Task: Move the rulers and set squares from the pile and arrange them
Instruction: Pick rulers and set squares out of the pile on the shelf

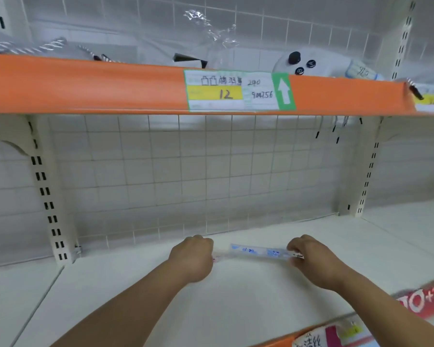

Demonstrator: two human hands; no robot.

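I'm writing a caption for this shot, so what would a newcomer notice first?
The bright orange shelf edge runs across the top, bearing a handwritten price label right of centre. Below, toward the back of the white shelf, the left hand and right hand each grip an end of a clear ruler pack.

Clear glossy plastic ruler pack [259,252]
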